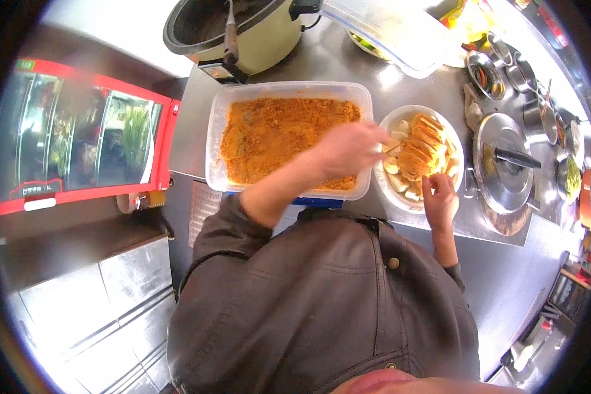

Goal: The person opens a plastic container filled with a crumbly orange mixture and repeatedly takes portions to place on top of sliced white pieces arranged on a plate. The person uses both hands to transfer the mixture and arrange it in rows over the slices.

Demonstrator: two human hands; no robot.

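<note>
A white bowl [390,197] stands on the metal counter, with pale chunks [394,165] and a row of orange-coated slices [421,150] in it. My left hand [354,148] reaches across a clear plastic tub [287,90] of crumbly orange seasoning [276,131]. Its fingers come to the bowl's left side and are blurred, so their grip does not show. At the bowl's near right edge is my right hand [442,199], thumb and fingers pinched together beside the orange slices. Whatever lies between those fingertips is too small to make out.
Behind the tub stands a cream cooker [269,52] with a long-handled utensil [230,39] in it. A clear plastic container [400,39] is at the back. To the bowl's right are a metal lid [499,180] and several pots [520,71]. A red-framed glass cabinet [167,144] stands left.
</note>
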